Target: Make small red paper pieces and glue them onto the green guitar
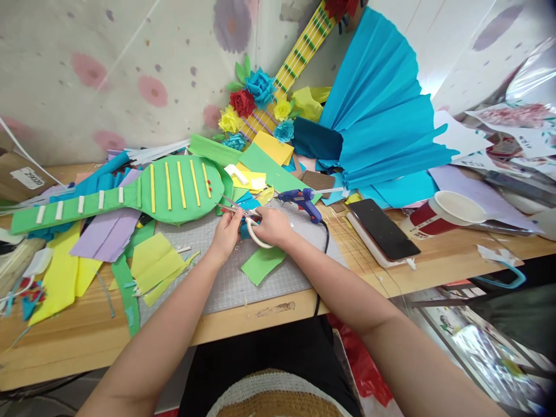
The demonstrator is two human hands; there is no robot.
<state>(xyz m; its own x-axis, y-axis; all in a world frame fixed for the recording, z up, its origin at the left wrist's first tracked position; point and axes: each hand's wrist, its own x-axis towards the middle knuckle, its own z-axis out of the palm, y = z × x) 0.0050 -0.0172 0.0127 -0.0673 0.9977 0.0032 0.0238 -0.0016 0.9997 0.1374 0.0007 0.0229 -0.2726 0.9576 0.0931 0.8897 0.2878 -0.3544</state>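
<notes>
My right hand (274, 226) is closed round the white handles of a pair of scissors (257, 234), whose blades are parted and point left. Just left of it, my left hand (227, 231) is pinched closed beside the blades; what its fingertips hold is too small to make out. Blue paper scraps (248, 204) lie around the fingers. Behind my left hand rests a green paper lute-shaped instrument (185, 188) with yellow strips on its body and white strips along its neck. A green paper piece (262, 265) lies on the grey cutting mat (212, 284) below my hands.
To the right are a blue glue gun (304, 202) with a black cord, a phone (384, 229) on a white box, and a paper cup (447, 214). Behind stand a yellow paper instrument (299, 58) with paper flowers and a pleated blue paper fan (386, 104). Coloured paper (156, 260) litters the left.
</notes>
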